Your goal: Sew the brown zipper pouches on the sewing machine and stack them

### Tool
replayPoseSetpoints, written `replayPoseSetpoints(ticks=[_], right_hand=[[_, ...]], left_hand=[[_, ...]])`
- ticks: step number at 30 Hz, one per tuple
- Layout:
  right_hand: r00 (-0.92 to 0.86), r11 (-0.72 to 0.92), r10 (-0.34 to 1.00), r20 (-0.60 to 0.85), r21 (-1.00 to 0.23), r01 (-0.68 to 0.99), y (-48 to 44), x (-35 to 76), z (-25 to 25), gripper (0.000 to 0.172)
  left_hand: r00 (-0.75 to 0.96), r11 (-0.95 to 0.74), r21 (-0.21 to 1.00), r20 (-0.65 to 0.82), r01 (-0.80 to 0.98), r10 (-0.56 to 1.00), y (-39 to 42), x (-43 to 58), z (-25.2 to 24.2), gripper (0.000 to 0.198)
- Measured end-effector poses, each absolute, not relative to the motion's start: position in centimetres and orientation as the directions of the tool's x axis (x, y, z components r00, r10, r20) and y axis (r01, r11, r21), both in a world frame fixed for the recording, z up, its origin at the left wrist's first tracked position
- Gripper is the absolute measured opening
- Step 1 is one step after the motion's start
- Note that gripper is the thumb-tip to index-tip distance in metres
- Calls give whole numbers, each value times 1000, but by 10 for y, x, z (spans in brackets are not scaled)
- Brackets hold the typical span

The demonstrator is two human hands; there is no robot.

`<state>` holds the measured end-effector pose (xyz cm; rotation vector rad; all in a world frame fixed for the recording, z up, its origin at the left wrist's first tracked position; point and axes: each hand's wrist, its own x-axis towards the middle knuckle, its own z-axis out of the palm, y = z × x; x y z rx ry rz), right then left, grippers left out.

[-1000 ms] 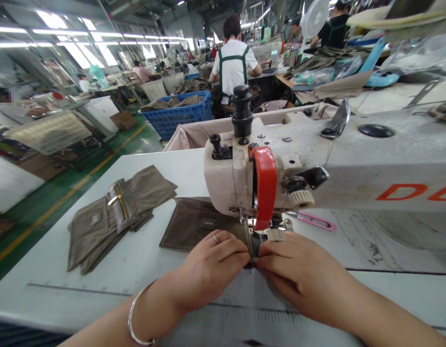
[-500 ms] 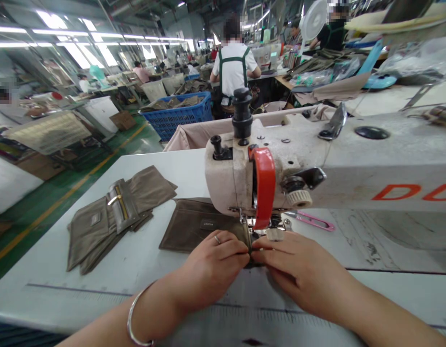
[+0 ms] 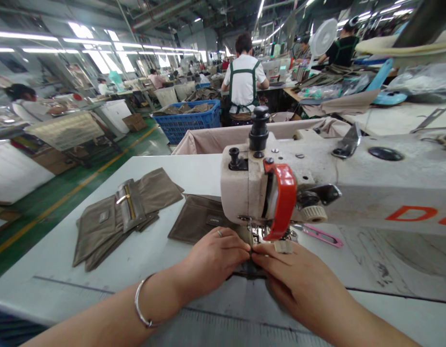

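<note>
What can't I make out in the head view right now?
Head view:
Brown fabric beneath the left hand: covered by that hand.
Whether the right hand pinches or presses: its fingers hide the contact.
Red lettering: cut off by the right edge.
Label wording: too small.

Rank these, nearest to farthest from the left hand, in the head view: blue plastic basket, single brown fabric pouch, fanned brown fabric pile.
1. Single brown fabric pouch: touching the left hand.
2. Fanned brown fabric pile: farther left, on the white table.
3. Blue plastic basket: beyond that table.
</note>
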<state>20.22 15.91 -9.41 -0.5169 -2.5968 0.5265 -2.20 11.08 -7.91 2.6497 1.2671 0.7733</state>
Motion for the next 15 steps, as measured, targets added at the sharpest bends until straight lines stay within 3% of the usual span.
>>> replayPoseSetpoints(ticks=[5, 15], right_hand=[[-791, 825, 522, 319, -424, 374, 160, 198, -99, 35], [-789, 799, 546, 281, -456, 391, 161, 196, -99, 33]], left_hand=[[496, -619, 318, 390, 719, 776, 124, -25, -80, 21], [432, -552, 286, 388, 783, 814, 146, -35, -96, 14]])
